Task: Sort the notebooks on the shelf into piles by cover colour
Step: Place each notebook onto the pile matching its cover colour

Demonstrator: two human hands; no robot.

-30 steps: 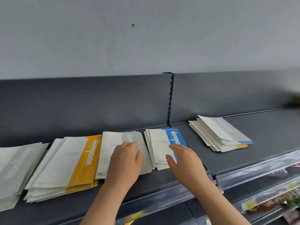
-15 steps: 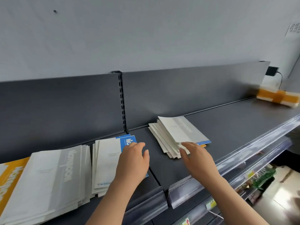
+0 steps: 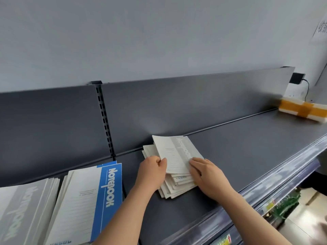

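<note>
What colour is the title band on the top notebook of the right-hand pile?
Grey: the band on the top notebook is grey with paler lettering; head view.

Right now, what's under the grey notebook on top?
A messy pile of more notebooks, fanned out on the shelf. Only their pale edges show; the grey notebook, left hand and right hand cover their colours.
</note>
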